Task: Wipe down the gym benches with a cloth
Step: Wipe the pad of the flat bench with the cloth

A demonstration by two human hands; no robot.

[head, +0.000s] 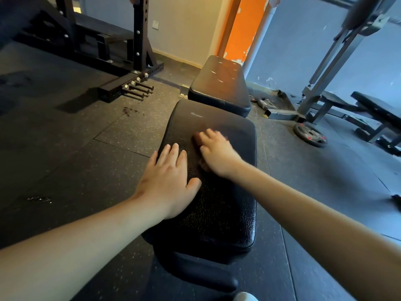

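A black padded gym bench (225, 209) runs away from me in the middle of the head view, with a second pad (219, 83) beyond it. My left hand (169, 181) lies flat and open on the pad's left side, fingers spread. My right hand (217, 153) presses down on a brownish cloth (200, 162) on the pad's middle; the cloth is mostly hidden under the palm and blurred.
A black squat rack (138, 40) with bolts stands at the back left on the rubber floor. At the right are a grey machine frame (321, 88), a weight plate (310, 134) and another bench (377, 111). An orange pillar (243, 25) rises behind.
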